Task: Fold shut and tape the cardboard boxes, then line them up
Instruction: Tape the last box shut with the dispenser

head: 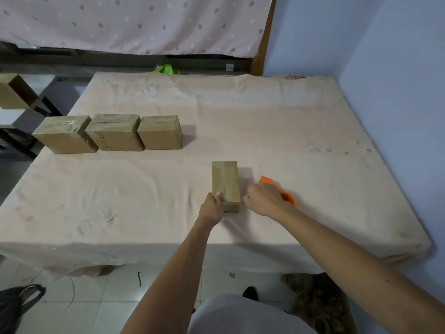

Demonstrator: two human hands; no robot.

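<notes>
A small narrow cardboard box (pixel 226 182) lies on the cloth-covered table (pixel 277 121), its top flaps shut with clear tape along the seam. My left hand (pixel 213 207) grips its near left corner, thumb on top. Just right of the box, my right hand (pixel 263 200) holds an orange tape dispenser (pixel 286 192) that rests on the table. Three taped boxes stand in a row at the far left: the left box (pixel 63 135), the middle box (pixel 114 132) with writing on its front, and the right box (pixel 160 132).
Another cardboard box (pixel 14 91) sits on a dark stand off the table's left side. A green object (pixel 166 69) pokes up behind the table's far edge. A blue wall runs along the right. A black bag (pixel 16 307) lies on the floor.
</notes>
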